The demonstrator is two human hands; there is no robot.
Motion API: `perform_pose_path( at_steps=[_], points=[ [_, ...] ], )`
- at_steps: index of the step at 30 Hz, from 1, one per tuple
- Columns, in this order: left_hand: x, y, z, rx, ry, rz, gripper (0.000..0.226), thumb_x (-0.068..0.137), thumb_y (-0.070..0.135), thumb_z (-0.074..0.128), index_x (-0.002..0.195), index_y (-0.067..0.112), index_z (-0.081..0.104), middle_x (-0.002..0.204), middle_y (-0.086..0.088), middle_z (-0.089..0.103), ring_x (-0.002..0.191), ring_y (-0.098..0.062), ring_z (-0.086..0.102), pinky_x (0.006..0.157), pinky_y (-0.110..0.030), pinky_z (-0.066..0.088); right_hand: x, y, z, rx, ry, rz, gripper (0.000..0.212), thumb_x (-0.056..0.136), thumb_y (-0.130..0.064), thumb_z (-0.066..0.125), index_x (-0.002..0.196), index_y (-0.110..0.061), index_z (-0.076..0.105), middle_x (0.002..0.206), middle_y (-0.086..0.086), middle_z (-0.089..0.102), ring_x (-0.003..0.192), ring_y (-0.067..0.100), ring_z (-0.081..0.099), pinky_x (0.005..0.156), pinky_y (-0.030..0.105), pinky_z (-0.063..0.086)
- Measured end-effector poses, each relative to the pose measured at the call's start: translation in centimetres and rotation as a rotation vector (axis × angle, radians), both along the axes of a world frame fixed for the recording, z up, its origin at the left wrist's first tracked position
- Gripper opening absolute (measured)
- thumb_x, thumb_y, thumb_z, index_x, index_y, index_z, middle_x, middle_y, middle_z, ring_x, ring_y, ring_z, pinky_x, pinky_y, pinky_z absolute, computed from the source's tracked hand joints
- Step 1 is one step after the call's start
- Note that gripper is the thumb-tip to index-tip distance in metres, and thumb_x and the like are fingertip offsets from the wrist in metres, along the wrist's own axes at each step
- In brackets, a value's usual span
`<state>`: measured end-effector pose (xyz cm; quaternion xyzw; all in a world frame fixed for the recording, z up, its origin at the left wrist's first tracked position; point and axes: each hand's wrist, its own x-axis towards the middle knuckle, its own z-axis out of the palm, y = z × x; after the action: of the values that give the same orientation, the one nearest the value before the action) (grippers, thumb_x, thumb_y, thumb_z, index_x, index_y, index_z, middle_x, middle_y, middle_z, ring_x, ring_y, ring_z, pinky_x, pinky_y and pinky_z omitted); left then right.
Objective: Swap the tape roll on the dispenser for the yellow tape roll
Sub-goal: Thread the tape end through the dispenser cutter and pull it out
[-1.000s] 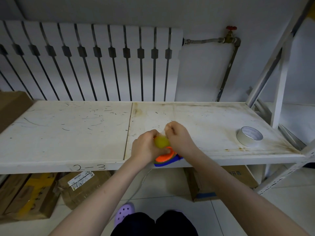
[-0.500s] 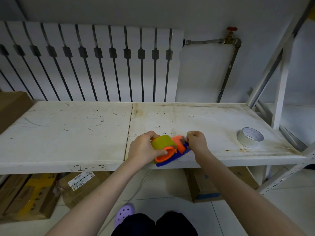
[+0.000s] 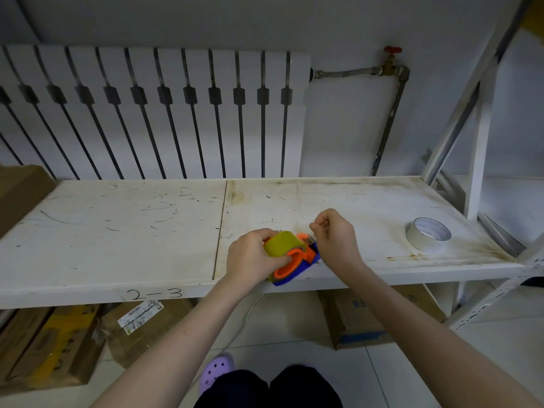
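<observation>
The orange and blue tape dispenser lies at the front edge of the white shelf, with the yellow tape roll seated on it. My left hand grips the dispenser and the yellow roll from the left side. Just right of the dispenser's front end, my right hand pinches the loose end of the yellow tape between thumb and fingers. A white tape roll lies flat on the shelf far to the right, apart from both hands.
A white radiator and a pipe with a red valve stand behind the shelf. The rack's white upright posts rise at the right. Cardboard boxes sit on the floor underneath, and another box rests at the shelf's left end.
My right hand has moved from over the roll to the dispenser's right end and now lifts slightly, drawing the tape end out. My left hand keeps its hold.
</observation>
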<state>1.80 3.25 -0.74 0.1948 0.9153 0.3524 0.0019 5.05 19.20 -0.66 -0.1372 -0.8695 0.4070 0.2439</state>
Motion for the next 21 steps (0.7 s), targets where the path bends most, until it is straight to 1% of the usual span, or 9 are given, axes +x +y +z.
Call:
perform_pose_path(
  at_steps=[3, 5, 7, 9, 12, 14, 16, 17, 21],
  points=[
    [-0.3, 0.1, 0.4, -0.007, -0.028, -0.004, 0.059, 0.061, 0.045, 0.08, 0.114, 0.025, 0.066, 0.109, 0.004, 0.07, 0.086, -0.011, 0.058, 0.071, -0.026, 0.05, 0.5, -0.9, 1.2, 0.153, 0.027, 0.071, 0.013, 0.091, -0.005, 0.049, 0.082, -0.014, 0.051, 0.075, -0.005, 0.05, 0.069, 0.008, 0.048, 0.06, 0.015, 0.038],
    [-0.3, 0.1, 0.3, -0.012, -0.048, -0.001, 0.061, 0.06, 0.045, 0.082, 0.115, 0.023, 0.066, 0.109, 0.003, 0.07, 0.088, -0.013, 0.061, 0.071, -0.028, 0.051, 1.1, -1.5, 2.2, 0.27, 0.075, 0.129, 0.012, 0.091, -0.004, 0.049, 0.082, -0.012, 0.052, 0.079, -0.002, 0.051, 0.069, 0.011, 0.048, 0.061, 0.014, 0.037],
    [-0.4, 0.3, 0.4, -0.012, -0.065, 0.004, 0.061, 0.06, 0.044, 0.082, 0.115, 0.023, 0.066, 0.109, 0.003, 0.07, 0.092, -0.016, 0.062, 0.069, -0.027, 0.048, 1.5, -2.2, 3.6, 0.347, 0.18, 0.175, 0.01, 0.089, -0.001, 0.051, 0.082, -0.007, 0.056, 0.081, 0.003, 0.055, 0.072, 0.014, 0.05, 0.062, 0.02, 0.041],
    [-0.5, 0.5, 0.6, -0.039, -0.071, 0.006, 0.058, 0.06, 0.045, 0.08, 0.112, 0.024, 0.066, 0.106, 0.003, 0.07, 0.09, -0.017, 0.062, 0.066, -0.027, 0.045, 1.8, -2.8, 5.0, 0.423, 0.267, 0.21, 0.007, 0.087, 0.0, 0.054, 0.082, -0.004, 0.059, 0.082, 0.009, 0.061, 0.074, 0.016, 0.053, 0.064, 0.024, 0.045],
    [-0.2, 0.6, 0.8, -0.077, -0.067, 0.003, 0.053, 0.062, 0.045, 0.079, 0.108, 0.022, 0.064, 0.099, 0.004, 0.068, 0.082, -0.015, 0.059, 0.065, -0.027, 0.045, 2.2, -3.7, 6.1, 0.479, 0.292, 0.28, 0.007, 0.086, -0.002, 0.055, 0.082, -0.003, 0.06, 0.083, 0.012, 0.063, 0.073, 0.02, 0.057, 0.064, 0.028, 0.047],
    [-0.1, 0.4, 0.8, -0.095, -0.058, 0.004, 0.052, 0.063, 0.044, 0.077, 0.107, 0.022, 0.062, 0.096, 0.003, 0.066, 0.08, -0.015, 0.057, 0.065, -0.028, 0.044, 2.4, -3.8, 6.0, 0.462, 0.305, 0.294, 0.007, 0.085, -0.003, 0.056, 0.081, -0.004, 0.061, 0.081, 0.01, 0.063, 0.072, 0.016, 0.055, 0.064, 0.023, 0.044],
    [0.0, 0.2, 0.9, -0.116, -0.052, -0.01, 0.053, 0.063, 0.043, 0.076, 0.109, 0.024, 0.06, 0.101, 0.002, 0.066, 0.088, -0.018, 0.059, 0.068, -0.029, 0.044, 2.3, -3.3, 5.9, 0.405, 0.316, 0.259, 0.006, 0.085, -0.004, 0.057, 0.081, -0.006, 0.06, 0.079, 0.003, 0.06, 0.069, 0.008, 0.049, 0.064, 0.011, 0.038],
    [0.0, 0.1, 1.0, -0.122, -0.048, -0.021, 0.053, 0.063, 0.043, 0.077, 0.11, 0.025, 0.06, 0.105, 0.002, 0.066, 0.092, -0.018, 0.06, 0.07, -0.029, 0.045, 2.2, -2.9, 6.0, 0.354, 0.306, 0.225, 0.006, 0.086, -0.004, 0.058, 0.081, -0.008, 0.06, 0.079, -0.001, 0.058, 0.068, 0.005, 0.047, 0.063, 0.009, 0.038],
    [-0.1, -0.4, 1.1, -0.138, -0.016, -0.054, 0.058, 0.063, 0.043, 0.077, 0.116, 0.032, 0.058, 0.113, 0.006, 0.066, 0.099, -0.018, 0.061, 0.078, -0.031, 0.05, 1.2, 0.2, 6.2, 0.073, 0.154, 0.062, 0.009, 0.087, -0.008, 0.058, 0.082, -0.015, 0.056, 0.075, -0.006, 0.054, 0.07, 0.004, 0.049, 0.062, 0.01, 0.039]
  ],
)
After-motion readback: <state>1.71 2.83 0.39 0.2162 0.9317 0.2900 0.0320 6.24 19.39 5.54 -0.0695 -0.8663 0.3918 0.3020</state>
